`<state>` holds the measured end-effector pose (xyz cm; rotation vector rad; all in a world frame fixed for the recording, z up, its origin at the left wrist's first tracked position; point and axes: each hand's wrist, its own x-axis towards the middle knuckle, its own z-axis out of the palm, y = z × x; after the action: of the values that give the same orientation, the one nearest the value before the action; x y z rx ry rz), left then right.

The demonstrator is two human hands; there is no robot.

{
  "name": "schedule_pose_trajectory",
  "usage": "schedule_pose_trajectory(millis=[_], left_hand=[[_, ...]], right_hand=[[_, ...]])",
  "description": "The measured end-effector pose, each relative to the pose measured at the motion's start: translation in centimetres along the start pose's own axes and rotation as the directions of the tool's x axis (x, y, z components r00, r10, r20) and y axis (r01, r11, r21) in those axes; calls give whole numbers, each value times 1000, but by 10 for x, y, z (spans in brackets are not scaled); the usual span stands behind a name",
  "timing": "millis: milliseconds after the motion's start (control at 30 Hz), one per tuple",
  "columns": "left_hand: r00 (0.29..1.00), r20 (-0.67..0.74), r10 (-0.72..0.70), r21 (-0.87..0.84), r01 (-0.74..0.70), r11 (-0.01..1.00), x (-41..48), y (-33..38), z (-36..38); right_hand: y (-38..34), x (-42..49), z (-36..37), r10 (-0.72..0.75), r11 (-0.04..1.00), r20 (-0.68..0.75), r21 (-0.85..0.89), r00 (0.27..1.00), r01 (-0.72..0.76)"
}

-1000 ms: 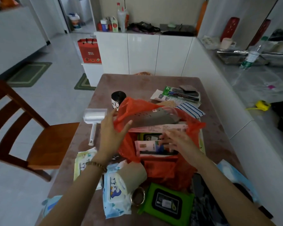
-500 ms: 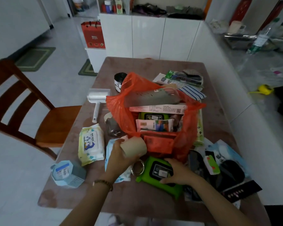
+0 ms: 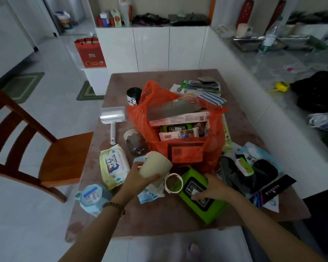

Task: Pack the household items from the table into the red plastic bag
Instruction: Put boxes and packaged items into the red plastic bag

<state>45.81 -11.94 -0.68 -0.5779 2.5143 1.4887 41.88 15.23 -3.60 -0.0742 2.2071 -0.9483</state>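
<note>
The red plastic bag (image 3: pixel 212 148) stands open at the middle of the brown table (image 3: pixel 159 214), with several packs and a grey slipper-like item inside. My left hand (image 3: pixel 140 178) is shut on a cream cup (image 3: pixel 155 164), held on its side just in front of the bag. My right hand (image 3: pixel 214 188) rests on a green wipes pack (image 3: pixel 204 203) lying at the bag's near right, fingers curled over its edge. A roll of clear tape (image 3: pixel 173 183) lies between the two hands.
Left of the bag lie a lint roller (image 3: pixel 113 118), a dark jar (image 3: pixel 135 142), a yellow wipes pack (image 3: pixel 113 163) and a blue box (image 3: pixel 90 197). Dark pouches and packets (image 3: pixel 254 173) crowd the right side. A wooden chair (image 3: pixel 36 148) stands at the left.
Both hands left the bag's mouth and came toward me. The left took hold of the cream cup and lifted it slightly; the right settled on the green wipes pack.
</note>
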Motion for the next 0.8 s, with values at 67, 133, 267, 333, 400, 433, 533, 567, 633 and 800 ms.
schedule_pose_trajectory(millis=[67,133,267,333,400,433,533,567,633,800], left_hand=[[998,46,38,-104,-33,994,-4,7,-7],[995,59,84,-192,-72,979,-5,20,-14],[991,-53,122,-343,-133,930,0,54,-25],[985,-114,133,-362,-165,918,6,67,-30],[980,-154,127,-398,-180,900,10,78,-32],[981,-161,112,-424,-171,890,12,83,-33],[982,-168,88,-433,-153,888,19,96,-27],[981,-175,85,-411,-151,899,21,100,-24],[976,-200,89,-398,-163,903,26,109,-17],[944,-304,129,-343,-235,909,46,132,6]], right_hand=[[-11,-22,-6,16,972,-2,234,1000,-16],[-29,-40,-16,2,913,-33,408,999,11],[-71,-36,-50,23,762,-190,638,982,105],[-93,-14,-69,92,722,-248,684,964,106],[-116,10,-82,122,649,-247,753,961,111],[-127,22,-84,129,591,-228,799,965,110],[-144,58,-82,135,537,-210,837,968,107],[-146,64,-81,138,548,-227,828,964,117],[-155,61,-81,129,516,-206,849,970,112],[-150,60,-97,-110,515,-85,848,990,130]])
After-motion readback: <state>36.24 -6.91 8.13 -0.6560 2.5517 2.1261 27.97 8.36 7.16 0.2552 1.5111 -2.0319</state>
